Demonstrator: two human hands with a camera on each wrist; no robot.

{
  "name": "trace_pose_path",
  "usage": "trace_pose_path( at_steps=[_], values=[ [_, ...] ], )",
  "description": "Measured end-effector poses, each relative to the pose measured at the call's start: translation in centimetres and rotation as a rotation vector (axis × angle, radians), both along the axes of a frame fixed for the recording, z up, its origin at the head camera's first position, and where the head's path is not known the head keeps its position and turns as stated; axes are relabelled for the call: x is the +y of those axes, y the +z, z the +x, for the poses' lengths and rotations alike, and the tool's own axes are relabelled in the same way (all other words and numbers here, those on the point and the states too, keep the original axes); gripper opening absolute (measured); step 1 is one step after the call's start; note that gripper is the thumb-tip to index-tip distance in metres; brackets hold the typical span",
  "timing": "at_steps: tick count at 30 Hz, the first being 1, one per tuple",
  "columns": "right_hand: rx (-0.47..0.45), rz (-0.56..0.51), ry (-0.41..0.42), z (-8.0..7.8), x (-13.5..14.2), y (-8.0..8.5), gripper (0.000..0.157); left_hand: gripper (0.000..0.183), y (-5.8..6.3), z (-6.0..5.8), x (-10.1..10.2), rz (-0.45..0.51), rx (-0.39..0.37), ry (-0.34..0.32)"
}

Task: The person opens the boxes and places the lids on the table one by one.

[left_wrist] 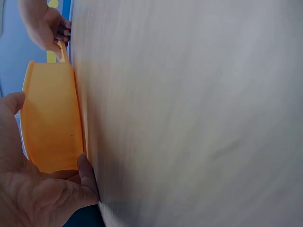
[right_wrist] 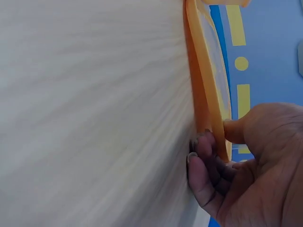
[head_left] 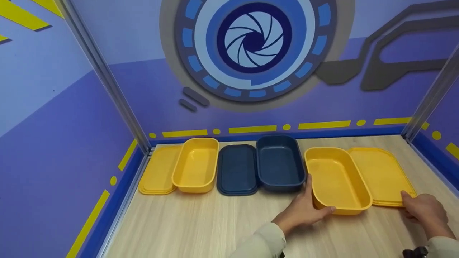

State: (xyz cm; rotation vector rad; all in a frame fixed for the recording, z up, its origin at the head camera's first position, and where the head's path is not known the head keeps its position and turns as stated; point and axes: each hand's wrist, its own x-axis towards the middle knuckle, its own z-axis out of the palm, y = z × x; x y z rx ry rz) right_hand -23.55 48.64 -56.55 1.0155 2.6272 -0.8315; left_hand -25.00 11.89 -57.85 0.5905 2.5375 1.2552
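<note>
My left hand (head_left: 303, 211) holds the near left corner of a large yellow container (head_left: 339, 179), the thumb at its front rim and the fingers along its left side. In the left wrist view the container wall (left_wrist: 52, 113) stands between thumb and fingers, close over the table. With thumb on top and curled fingers beneath, my right hand (head_left: 426, 209) pinches the near right corner of a flat yellow lid (head_left: 380, 172). The right wrist view shows this lid edge (right_wrist: 210, 80) tilted slightly off the table at the pinched corner. The lid's left edge is hidden by the container.
Left of the held container stand a dark blue container (head_left: 279, 165) and its dark blue lid (head_left: 237, 170). Farther left are a smaller yellow container (head_left: 197, 165) and another yellow lid (head_left: 161, 172). A patterned back wall (head_left: 251, 114) and side walls border the wooden table (head_left: 186, 222).
</note>
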Motion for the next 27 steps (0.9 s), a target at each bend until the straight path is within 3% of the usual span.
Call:
trace_pose_path(
  at_steps=[3, 9, 20, 27],
  values=[
    [-0.025, -0.003, 0.013, -0.4, 0.1, -0.1, 0.064, 0.119, 0.0, 0.0, 0.0, -0.012, -0.011, -0.001],
    [0.021, -0.014, 0.036, -1.4, 0.4, 0.0, 0.065, 0.118, 0.0, 0.0, 0.0, -0.021, -0.026, -0.001],
    [0.126, -0.133, -0.114, -2.9, 0.6, 0.3, 0.064, 0.119, 0.0, -0.2, 0.4, 0.015, -0.026, -0.011],
    [0.137, -0.195, -0.068, -3.3, 1.4, -0.7, 0.071, 0.118, -0.2, -0.3, 0.2, 0.005, -0.061, 0.016]
  ],
)
